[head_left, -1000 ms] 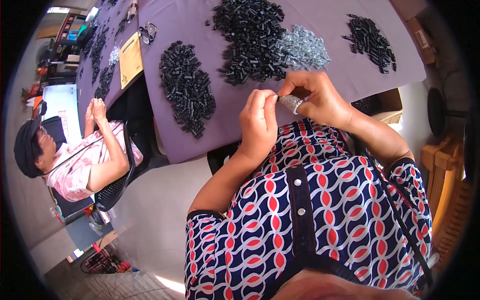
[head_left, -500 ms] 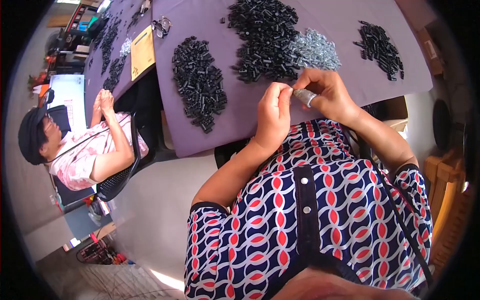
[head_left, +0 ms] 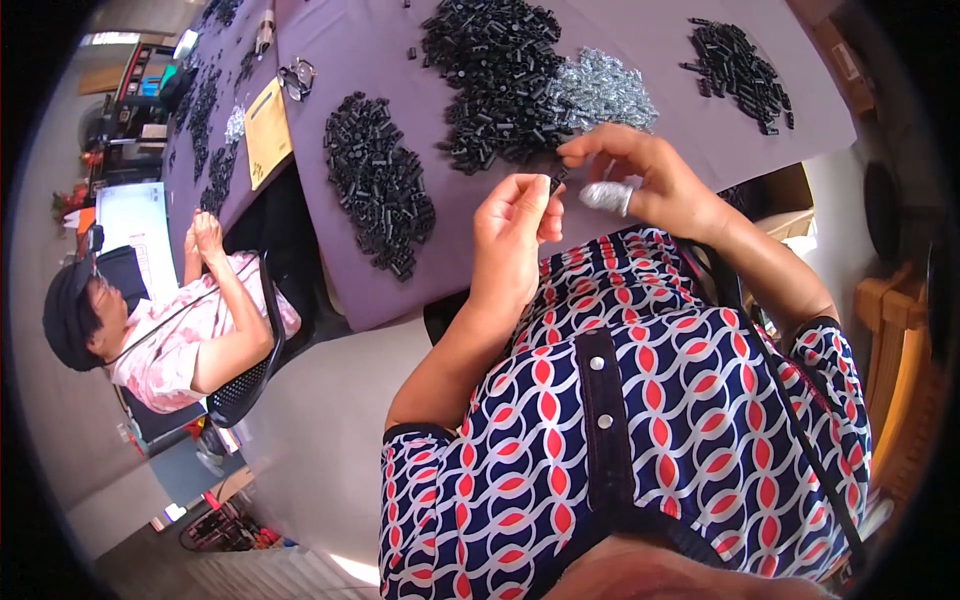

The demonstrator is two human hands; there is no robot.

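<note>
My left hand (head_left: 512,225) is closed, its thumb and fingertips pinching a small black cylindrical part (head_left: 558,180) just over the table's near edge. Close beside it, my right hand (head_left: 665,185) has its thumb and index finger spread apart, and I see nothing between them. A grey-white wrap (head_left: 607,197) covers the right thumb. Beyond my hands lies a large heap of small black cylindrical parts (head_left: 500,85). Touching that heap's right side is a pile of small shiny silvery pieces (head_left: 605,85), partly behind my right fingers.
More black parts lie in a left pile (head_left: 378,185) and a far-right pile (head_left: 738,72) on the purple-grey tablecloth (head_left: 450,245). Eyeglasses (head_left: 297,80) rest near a yellow envelope (head_left: 267,130). At left, another person (head_left: 190,320) sits working at an adjoining table.
My hands have come apart; before, their fingertips met. The right thumb and index finger have spread, while the left hand keeps its pinch. The whole view has shifted slightly.
</note>
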